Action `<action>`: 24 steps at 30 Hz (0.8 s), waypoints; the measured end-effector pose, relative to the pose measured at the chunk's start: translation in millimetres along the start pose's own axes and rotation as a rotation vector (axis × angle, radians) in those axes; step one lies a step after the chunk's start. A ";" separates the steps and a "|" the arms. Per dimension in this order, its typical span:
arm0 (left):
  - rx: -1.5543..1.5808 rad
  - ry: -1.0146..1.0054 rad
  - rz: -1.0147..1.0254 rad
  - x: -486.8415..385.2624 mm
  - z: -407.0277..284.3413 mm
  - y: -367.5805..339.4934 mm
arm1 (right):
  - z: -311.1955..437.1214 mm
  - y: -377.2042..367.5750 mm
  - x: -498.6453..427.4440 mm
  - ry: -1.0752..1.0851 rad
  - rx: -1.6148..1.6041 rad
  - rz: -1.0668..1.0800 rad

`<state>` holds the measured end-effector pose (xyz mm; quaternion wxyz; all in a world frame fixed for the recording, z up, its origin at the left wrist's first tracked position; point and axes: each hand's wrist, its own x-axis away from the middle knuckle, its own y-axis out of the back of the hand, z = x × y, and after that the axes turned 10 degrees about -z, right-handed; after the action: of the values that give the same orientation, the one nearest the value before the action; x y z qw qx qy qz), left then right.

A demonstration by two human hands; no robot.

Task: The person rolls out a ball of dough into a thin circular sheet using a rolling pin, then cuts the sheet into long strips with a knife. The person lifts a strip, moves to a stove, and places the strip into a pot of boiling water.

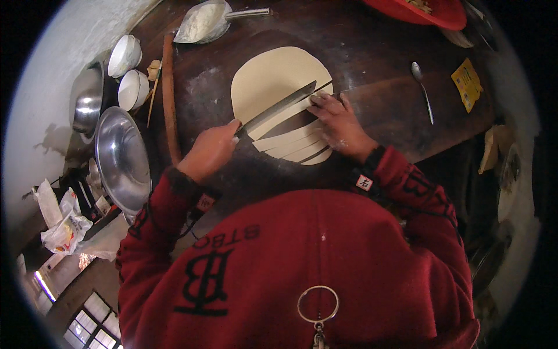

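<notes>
A rolled-out sheet of dough (274,78) lies on the dark wooden table (375,104). My left hand (211,150) is closed around the handle of a kitchen knife (283,104), whose long blade lies slantwise across the sheet. Right of the blade tip, the fingertips of my right hand (338,120) press on the dough; its fingers are slightly bent and hold no tool. Several cut dough strips (296,141) lie at the near side of the sheet, partly under my right hand, with dark gaps between some of them.
A wooden rolling pin (170,96) lies left of the dough. Beyond it stand white bowls (133,89) and metal basins (124,157). A scoop of flour (202,22) is at the far left, a red basin (444,15) at the far right. A spoon (423,87) and yellow packet (467,85) lie right.
</notes>
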<state>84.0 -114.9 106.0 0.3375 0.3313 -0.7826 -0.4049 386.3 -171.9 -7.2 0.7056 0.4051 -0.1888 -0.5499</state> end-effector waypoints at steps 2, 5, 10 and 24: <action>0.017 0.004 -0.031 5.4 5.4 -5.7 | -0.3 1.4 -0.1 -0.005 -0.017 0.019; 0.059 -0.052 -0.095 4.9 11.6 -14.1 | -1.0 4.5 -0.2 0.011 -0.016 0.025; 0.075 -0.096 -0.153 -5.6 9.1 -28.2 | -0.6 6.2 0.4 0.025 0.022 0.038; 0.130 0.053 -0.245 68.5 39.0 -16.9 | 26.6 -11.8 -11.9 0.127 0.024 0.025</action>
<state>19.2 -160.8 92.0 0.2839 0.4560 -0.7517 -0.3825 356.1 -171.3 1.6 0.7179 0.4456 -0.1552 -0.5119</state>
